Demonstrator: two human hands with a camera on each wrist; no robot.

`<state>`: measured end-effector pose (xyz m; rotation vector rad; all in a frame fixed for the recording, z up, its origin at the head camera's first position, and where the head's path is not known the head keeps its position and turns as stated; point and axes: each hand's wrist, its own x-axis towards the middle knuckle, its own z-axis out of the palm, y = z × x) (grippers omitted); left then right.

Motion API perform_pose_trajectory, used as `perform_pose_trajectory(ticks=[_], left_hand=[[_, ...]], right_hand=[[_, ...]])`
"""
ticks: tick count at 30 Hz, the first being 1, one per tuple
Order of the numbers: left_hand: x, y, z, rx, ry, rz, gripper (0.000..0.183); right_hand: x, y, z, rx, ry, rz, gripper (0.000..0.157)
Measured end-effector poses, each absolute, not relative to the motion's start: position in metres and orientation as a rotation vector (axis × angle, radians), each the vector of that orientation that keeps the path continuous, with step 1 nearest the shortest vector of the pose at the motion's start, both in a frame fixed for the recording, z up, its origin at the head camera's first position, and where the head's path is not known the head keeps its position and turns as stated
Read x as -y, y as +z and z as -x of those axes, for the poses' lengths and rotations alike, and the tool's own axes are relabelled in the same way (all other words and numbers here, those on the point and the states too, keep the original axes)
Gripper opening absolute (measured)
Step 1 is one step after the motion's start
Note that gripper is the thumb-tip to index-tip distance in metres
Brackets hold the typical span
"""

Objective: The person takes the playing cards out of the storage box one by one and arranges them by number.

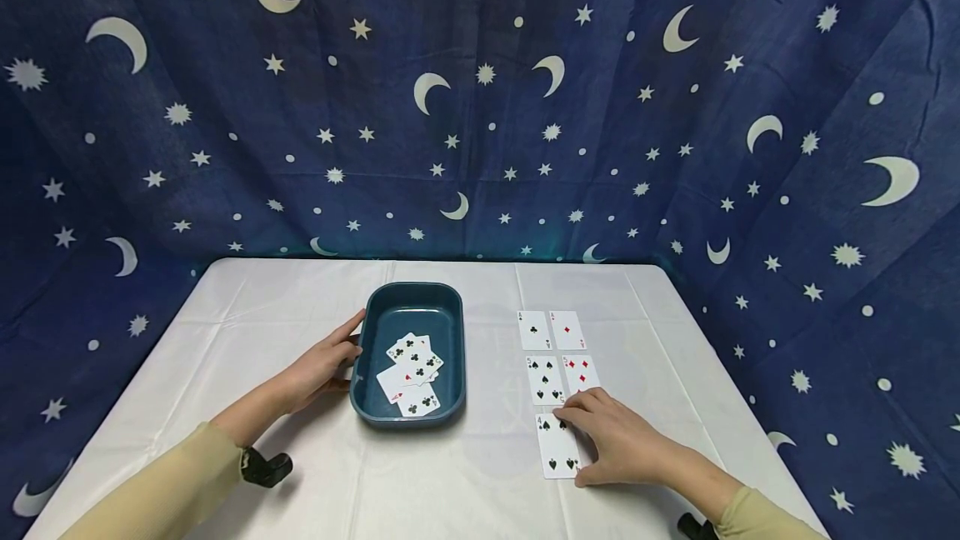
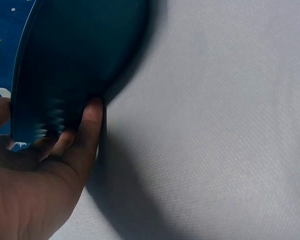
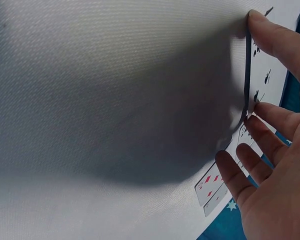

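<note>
"Where's the dark teal, deep tray with rounded corners [image 1: 408, 319]?"

"Left of the middle on the white cloth-covered table [image 1: 480, 482]. The person's left hand [image 1: 321, 365] is on its outer wall at nine o'clock, gripping that side, thumb and fingers set along it."

"Anything inside?"

"An overlapping pile of white playing cards [image 1: 414, 375], face up, towards the tray's six o'clock. Black clubs show on several of them, and one has a red mark."

"And the right hand [image 1: 618, 438]?"

"It's over at four o'clock from the tray, pinching a white playing card with black spades [image 1: 555, 447] end to end: thumb at its near edge, fingertip at the far one. I can't tell whether the card is lifted at all."

"That's at six o'clock of the other laid-out cards?"

"Yes. Just beyond it lies a second spade card [image 1: 545, 379], and beside that, at three o'clock, a red diamond card [image 1: 580, 370], partly hidden by the fingers. At twelve are an ace of clubs [image 1: 535, 330] and an ace of diamonds [image 1: 567, 330], side by side."

"What's beyond the table?"

"A dark blue cloth with pale moons and stars [image 1: 480, 165], hanging at twelve o'clock."
</note>
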<state>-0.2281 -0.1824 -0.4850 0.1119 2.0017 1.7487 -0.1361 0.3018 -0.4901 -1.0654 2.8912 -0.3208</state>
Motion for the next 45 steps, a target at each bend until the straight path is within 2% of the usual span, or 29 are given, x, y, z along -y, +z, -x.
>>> perform_pose_trajectory(ticks=[16, 26, 36, 45], left_hand=[[0.184, -0.487, 0.228, -1.988, 1.761, -0.143, 0.073], [0.183, -0.485, 0.227, -1.996, 1.757, -0.124, 0.073], [0.182, -0.486, 0.227, -1.998, 1.75, -0.111, 0.072], [0.181, -0.488, 0.228, -2.007, 1.744, -0.073, 0.072]], right_hand=[[-0.303, -0.489, 0.137, -2.874, -0.313, 1.028, 0.088], [-0.298, -0.474, 0.144, -2.902, -0.355, 0.972, 0.086], [-0.284, -0.447, 0.169, -2.92, -0.42, 0.968, 0.084], [-0.263, -0.42, 0.208, -2.933, -0.495, 0.964, 0.08]])
